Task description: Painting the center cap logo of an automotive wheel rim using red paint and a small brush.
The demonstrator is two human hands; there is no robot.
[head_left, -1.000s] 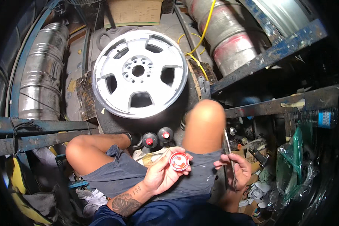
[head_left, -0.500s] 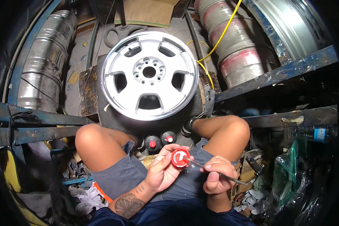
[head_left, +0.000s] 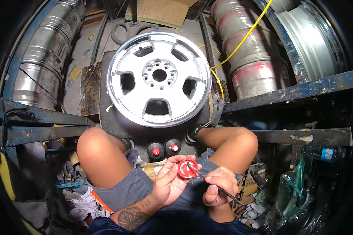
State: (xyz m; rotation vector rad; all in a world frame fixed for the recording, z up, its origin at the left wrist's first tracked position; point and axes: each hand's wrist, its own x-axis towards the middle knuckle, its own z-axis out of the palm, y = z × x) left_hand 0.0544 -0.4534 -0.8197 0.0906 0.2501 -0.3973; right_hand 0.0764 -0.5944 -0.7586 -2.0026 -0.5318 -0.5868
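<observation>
My left hand (head_left: 169, 183) is closed around a small round red cap (head_left: 182, 174), its face turned up with something whitish in the middle. In my right hand (head_left: 220, 188) is a thin dark stick (head_left: 231, 196), pinched between thumb and fingers. Its tip rests on or just over the cap's face; whether it is a brush I cannot tell. Beyond my hands lies a silver wheel rim (head_left: 139, 100), face up, with a polished lip and five openings. Two dark bottles (head_left: 155, 156) with red tops stand between my feet and the rim's near edge.
Stacked metal rims (head_left: 37, 62) lie in the blue frame at left, and more rims (head_left: 255, 72) at right. A yellow hose (head_left: 243, 39) runs down on the right. Rags (head_left: 88, 201) lie at lower left; green plastic (head_left: 296, 182) and a clear bottle (head_left: 327, 154) at lower right.
My right hand has shifted slightly left, and the stick's tip has moved further onto the cap's face. The view has shifted a little; both hands keep their hold.
</observation>
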